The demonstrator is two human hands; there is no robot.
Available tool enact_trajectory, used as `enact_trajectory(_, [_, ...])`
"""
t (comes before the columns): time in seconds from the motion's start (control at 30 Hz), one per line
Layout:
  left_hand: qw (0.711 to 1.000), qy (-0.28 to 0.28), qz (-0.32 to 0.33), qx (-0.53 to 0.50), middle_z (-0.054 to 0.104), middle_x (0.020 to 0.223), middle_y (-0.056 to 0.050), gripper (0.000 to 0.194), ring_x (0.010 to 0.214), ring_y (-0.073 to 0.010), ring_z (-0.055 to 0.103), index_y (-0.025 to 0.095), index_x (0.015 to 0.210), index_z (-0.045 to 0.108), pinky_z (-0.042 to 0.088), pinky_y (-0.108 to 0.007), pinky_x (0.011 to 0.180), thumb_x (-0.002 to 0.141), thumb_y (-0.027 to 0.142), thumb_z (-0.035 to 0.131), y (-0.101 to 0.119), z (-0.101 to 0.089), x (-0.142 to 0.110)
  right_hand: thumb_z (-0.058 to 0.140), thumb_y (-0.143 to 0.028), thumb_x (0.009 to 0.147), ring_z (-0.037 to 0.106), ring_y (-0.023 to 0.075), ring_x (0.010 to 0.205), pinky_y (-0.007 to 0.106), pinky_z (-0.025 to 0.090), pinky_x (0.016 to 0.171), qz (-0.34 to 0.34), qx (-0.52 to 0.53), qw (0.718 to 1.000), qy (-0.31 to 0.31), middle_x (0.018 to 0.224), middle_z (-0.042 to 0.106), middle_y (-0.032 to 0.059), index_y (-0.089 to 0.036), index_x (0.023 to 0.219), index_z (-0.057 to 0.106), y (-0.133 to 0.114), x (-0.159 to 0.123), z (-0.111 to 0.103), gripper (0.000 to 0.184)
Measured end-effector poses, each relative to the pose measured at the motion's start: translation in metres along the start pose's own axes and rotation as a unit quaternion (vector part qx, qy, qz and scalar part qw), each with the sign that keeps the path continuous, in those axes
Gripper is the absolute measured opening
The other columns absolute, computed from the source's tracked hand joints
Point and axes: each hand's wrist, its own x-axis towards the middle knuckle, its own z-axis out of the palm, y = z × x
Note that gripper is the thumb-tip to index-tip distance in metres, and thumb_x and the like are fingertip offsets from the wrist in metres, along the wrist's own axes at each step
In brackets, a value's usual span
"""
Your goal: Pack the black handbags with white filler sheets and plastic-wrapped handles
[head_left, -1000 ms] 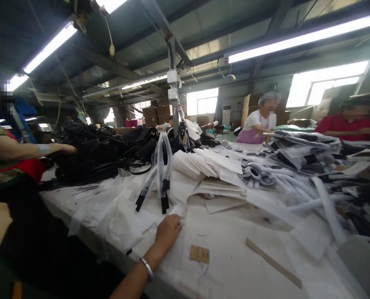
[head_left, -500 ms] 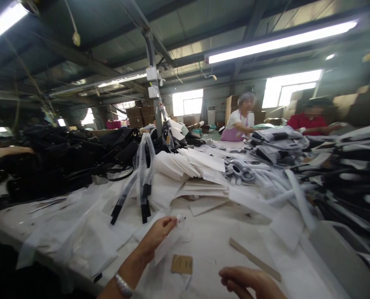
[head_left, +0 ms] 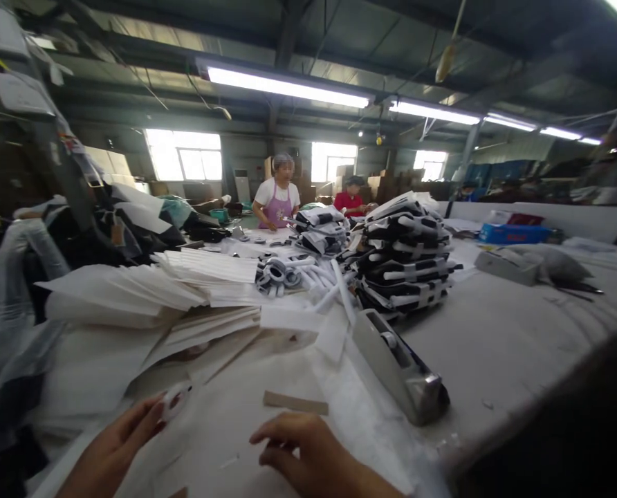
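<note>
My left hand (head_left: 122,446) pinches a small whitish, partly see-through piece (head_left: 175,401) with dark spots; its exact kind is too blurred to tell. Over the white tabletop (head_left: 220,415), my right hand (head_left: 308,453) has its fingers bent and apart from one another, with nothing visible between them. A flat grey-brown strip (head_left: 295,403) lies just beyond those fingers. Further right stands a grey tape dispenser (head_left: 399,366). Past my left hand, a fanned stack of white paper sheets (head_left: 126,294) spreads over the table.
Grey rings of tape (head_left: 276,273) and white tubes (head_left: 344,290) lie mid-table. Behind the dispenser rises a tall pile of black-and-white wrapped goods (head_left: 404,256). A clear plastic wrapping (head_left: 23,270) hangs at left. Two people work across the table, one in a purple apron (head_left: 277,204).
The view has swung to the right, bringing the tape dispenser and the pile nearer the middle. My left hand still holds the small whitish piece. My right hand now shows beside the strip.
</note>
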Motion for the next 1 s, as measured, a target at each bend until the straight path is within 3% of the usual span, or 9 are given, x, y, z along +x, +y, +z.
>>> enact_trajectory(0.1, [0.988,-0.09,-0.046,-0.117,0.075,0.112,-0.005,0.058,0.114,-0.0322,0.065,0.024,0.106,0.074,0.058,-0.036,0.089,0.067,0.067,0.076,0.021,0.02,-0.008,0.072,-0.015,0.081,0.071,0.0142,0.085,0.021,0.057,0.072,-0.035,0.024,0.998,0.044,0.113,0.07,0.0014,-0.029,0.117,0.07,-0.002,0.031,0.015,0.04])
enact_trajectory(0.17, [0.984,-0.084,-0.023,-0.153,0.073,0.117,-0.008,0.056,0.124,-0.0313,0.059,0.021,0.101,0.076,0.051,-0.036,0.102,0.069,0.066,0.076,0.035,0.033,-0.017,0.077,-0.014,0.074,0.068,0.0134,0.083,0.021,0.057,0.066,-0.039,0.017,0.997,0.064,0.124,0.063,0.0039,-0.029,0.125,0.064,-0.001,0.051,0.024,0.054])
enact_trajectory(0.27, [0.972,-0.138,-0.021,-0.191,0.067,0.129,-0.011,0.052,0.126,-0.0308,0.057,0.019,0.109,0.074,0.048,-0.041,0.105,0.078,0.061,0.071,0.05,0.046,-0.028,0.08,-0.014,0.068,0.062,0.0125,0.076,0.025,0.056,0.064,-0.041,0.008,0.996,0.083,0.13,0.056,0.0071,-0.026,0.126,0.06,0.0,0.073,0.035,0.063])
enact_trajectory(0.5, [0.953,-0.2,-0.021,-0.229,0.067,0.127,-0.012,0.042,0.121,-0.0278,0.06,0.018,0.113,0.07,0.048,-0.041,0.101,0.09,0.052,0.062,0.052,0.054,-0.034,0.073,-0.024,0.076,0.063,0.0137,0.067,0.024,0.051,0.063,-0.028,0.034,0.997,0.07,0.091,0.07,0.0011,-0.021,0.093,0.068,-0.009,0.093,0.042,0.018])
enact_trajectory(0.57, [0.95,-0.207,-0.018,-0.231,0.069,0.122,-0.012,0.041,0.118,-0.0271,0.061,0.018,0.111,0.07,0.05,-0.04,0.098,0.091,0.053,0.06,0.049,0.055,-0.033,0.072,-0.032,0.08,0.065,0.0155,0.062,0.025,0.052,0.059,-0.007,0.05,0.996,0.067,0.077,0.072,0.0016,-0.018,0.087,0.069,-0.009,0.094,0.041,0.015])
enact_trajectory(0.73, [0.95,-0.203,-0.013,-0.238,0.071,0.118,-0.012,0.043,0.114,-0.0255,0.064,0.018,0.109,0.071,0.051,-0.036,0.094,0.091,0.055,0.059,0.045,0.058,-0.034,0.063,-0.051,0.086,0.071,0.021,0.063,0.03,0.057,0.062,0.026,0.083,0.995,0.054,0.069,0.075,0.0063,-0.015,0.092,0.075,-0.003,0.095,0.041,0.039])
enact_trajectory(0.83, [0.955,-0.171,-0.022,-0.242,0.07,0.118,-0.013,0.046,0.111,-0.0259,0.064,0.017,0.107,0.071,0.052,-0.037,0.092,0.088,0.057,0.062,0.042,0.056,-0.033,0.061,-0.055,0.086,0.072,0.0215,0.064,0.031,0.059,0.064,0.038,0.083,0.995,0.05,0.07,0.076,0.0076,-0.014,0.093,0.075,-0.004,0.092,0.036,0.044])
enact_trajectory(0.93, [0.962,-0.123,-0.02,-0.244,0.07,0.118,-0.012,0.048,0.113,-0.0263,0.063,0.017,0.105,0.071,0.052,-0.038,0.094,0.084,0.06,0.066,0.039,0.043,-0.032,0.065,-0.055,0.083,0.072,0.0202,0.063,0.029,0.058,0.065,0.049,0.071,0.996,0.026,0.072,0.076,0.0074,-0.015,0.09,0.076,-0.008,0.074,0.021,0.042])
enact_trajectory(1.0, [0.966,-0.097,-0.012,-0.24,0.07,0.118,-0.012,0.047,0.114,-0.0259,0.062,0.017,0.104,0.071,0.051,-0.038,0.097,0.083,0.059,0.067,0.037,0.029,-0.032,0.063,-0.056,0.085,0.072,0.0194,0.064,0.028,0.058,0.064,0.052,0.056,0.997,-0.027,0.076,0.077,0.0071,-0.018,0.093,0.077,-0.009,0.051,0.005,0.041])
